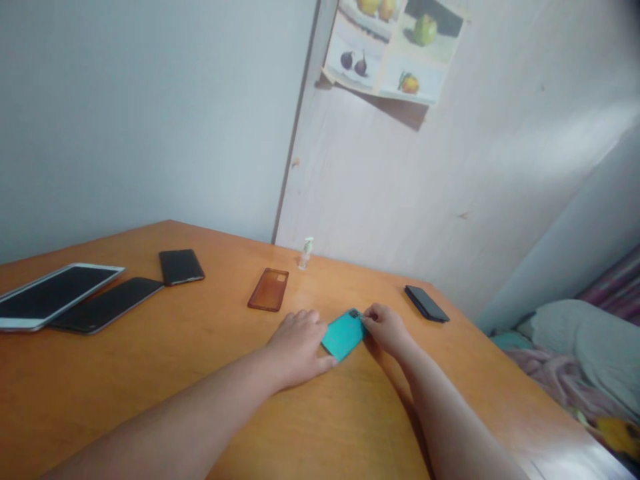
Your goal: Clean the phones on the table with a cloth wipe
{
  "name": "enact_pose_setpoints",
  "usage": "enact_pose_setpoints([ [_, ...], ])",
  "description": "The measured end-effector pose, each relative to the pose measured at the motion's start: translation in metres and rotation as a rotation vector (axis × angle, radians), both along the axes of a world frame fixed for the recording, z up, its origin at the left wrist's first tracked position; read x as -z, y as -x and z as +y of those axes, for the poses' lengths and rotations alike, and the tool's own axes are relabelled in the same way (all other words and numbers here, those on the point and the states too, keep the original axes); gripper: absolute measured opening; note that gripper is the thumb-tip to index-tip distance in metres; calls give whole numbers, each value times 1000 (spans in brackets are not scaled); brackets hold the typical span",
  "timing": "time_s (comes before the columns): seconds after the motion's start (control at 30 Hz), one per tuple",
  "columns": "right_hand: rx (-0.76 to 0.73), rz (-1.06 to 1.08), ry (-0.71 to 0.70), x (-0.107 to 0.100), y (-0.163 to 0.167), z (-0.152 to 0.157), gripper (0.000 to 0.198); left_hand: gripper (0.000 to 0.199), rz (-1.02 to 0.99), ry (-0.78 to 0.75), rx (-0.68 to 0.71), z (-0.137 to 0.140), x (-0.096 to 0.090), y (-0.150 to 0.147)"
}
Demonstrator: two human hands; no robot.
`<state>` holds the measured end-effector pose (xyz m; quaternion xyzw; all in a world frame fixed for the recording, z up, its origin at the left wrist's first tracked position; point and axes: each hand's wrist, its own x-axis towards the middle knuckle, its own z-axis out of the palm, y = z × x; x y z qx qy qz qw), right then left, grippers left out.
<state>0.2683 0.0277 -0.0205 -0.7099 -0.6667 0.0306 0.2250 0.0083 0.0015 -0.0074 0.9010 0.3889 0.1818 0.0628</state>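
Observation:
A teal smartphone (344, 335) is low over the wooden table, its back and dark camera block facing up. My left hand (301, 348) grips its left edge, thumb at the near corner and fingers along the far side. At the upper right edge by the camera, my right hand (384, 325) is closed in a pinch against the phone. Whatever its fingertips hold, if anything, is too small to make out. Beyond my left hand lies a brown see-through phone case (269, 290). A small clear spray bottle (305, 253) stands behind, near the wall.
On the left of the table (225, 400) are a white tablet (57, 293), a dark tablet-like device (110, 305) partly under it, and a black flat case (181, 267). A black phone-like object (427, 303) lies near the right edge. Bedding (585, 347) is beyond that edge.

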Motion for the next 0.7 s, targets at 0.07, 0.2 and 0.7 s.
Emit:
enact_pose_setpoints([
  [0.07,-6,-2,-5,-1,3,0,10,36,2,-3,42,-4,-1,-1],
  [0.2,-110,3,3,-6,24,-11,8,32,9,-20,117,-11,-6,-1],
  [0.7,-324,1154,221,-14,59,-24,17,10,-439,120,1,14,10,-6],
])
